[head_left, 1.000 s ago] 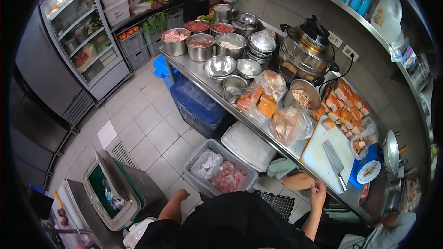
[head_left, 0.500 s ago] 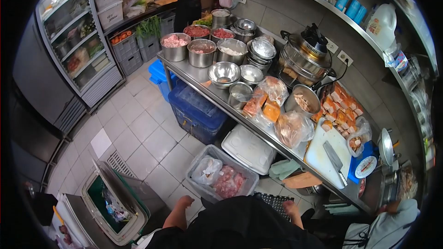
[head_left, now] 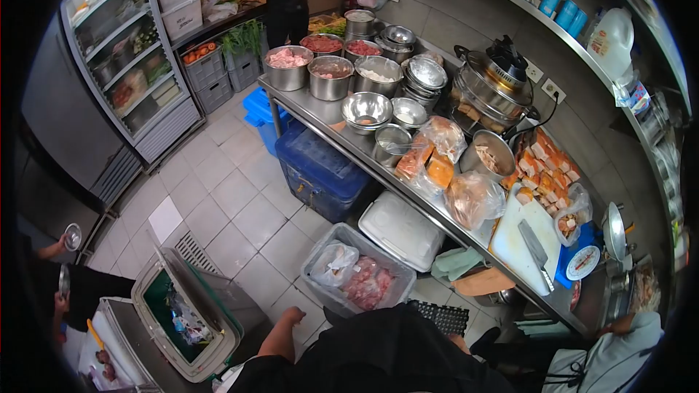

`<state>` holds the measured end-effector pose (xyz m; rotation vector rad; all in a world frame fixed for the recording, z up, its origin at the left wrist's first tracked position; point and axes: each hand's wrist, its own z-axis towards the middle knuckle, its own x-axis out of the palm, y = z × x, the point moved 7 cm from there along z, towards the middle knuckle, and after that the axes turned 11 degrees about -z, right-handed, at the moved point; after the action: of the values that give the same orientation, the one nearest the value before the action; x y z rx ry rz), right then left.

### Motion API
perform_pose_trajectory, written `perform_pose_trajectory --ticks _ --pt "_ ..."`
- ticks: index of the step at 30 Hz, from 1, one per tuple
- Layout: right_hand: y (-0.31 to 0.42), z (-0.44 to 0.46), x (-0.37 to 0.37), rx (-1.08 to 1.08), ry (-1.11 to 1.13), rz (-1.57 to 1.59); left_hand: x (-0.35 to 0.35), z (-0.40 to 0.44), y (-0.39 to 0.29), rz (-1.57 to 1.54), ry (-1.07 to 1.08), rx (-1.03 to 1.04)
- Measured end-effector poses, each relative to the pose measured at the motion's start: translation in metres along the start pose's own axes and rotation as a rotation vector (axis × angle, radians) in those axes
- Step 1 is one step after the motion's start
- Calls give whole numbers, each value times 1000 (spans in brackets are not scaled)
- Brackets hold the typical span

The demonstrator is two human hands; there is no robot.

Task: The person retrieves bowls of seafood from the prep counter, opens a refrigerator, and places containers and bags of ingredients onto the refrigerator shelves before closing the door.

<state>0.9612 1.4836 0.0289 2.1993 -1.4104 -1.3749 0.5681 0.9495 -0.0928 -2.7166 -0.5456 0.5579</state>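
My left hand (head_left: 293,316) hangs low over the tiled floor, beside my dark clothing, its fingers loosely bent and nothing visible in it. Nearest to it is a grey plastic tub (head_left: 314,278) on the floor. Inside that tub lie raw meat (head_left: 369,284) and a clear bag (head_left: 334,262). Only a sliver of my right hand (head_left: 458,343) shows beside my body, close to a black perforated mat (head_left: 443,316); its fingers are hidden. Neither hand touches the steel table (head_left: 331,128).
A cutting board (head_left: 507,247) with a cleaver (head_left: 534,245), a blue scale (head_left: 582,260) and cut meat (head_left: 544,167) fill the table's near end. An open bin (head_left: 233,331) stands left. People (head_left: 287,0) work at the back, far left and right.
The view has shifted slightly, so the table and tub appear farther right and lower. My right hand has mostly gone behind my body. A person holding metal bowls has appeared at far left.
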Motion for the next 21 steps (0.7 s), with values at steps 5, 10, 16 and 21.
perform_pose_trajectory --ticks 5,10,16,21 --pt "52 4 -20 -50 -16 67 -9 -4 -7 21 45 23" --pt "91 -10 -38 270 -133 171 3 -9 -13 -22 35 73" --pt "80 -13 -22 255 54 209 20 -6 -7 -106 62 -10" --pt "61 -22 -10 353 39 466 24 4 3 45 80 44"
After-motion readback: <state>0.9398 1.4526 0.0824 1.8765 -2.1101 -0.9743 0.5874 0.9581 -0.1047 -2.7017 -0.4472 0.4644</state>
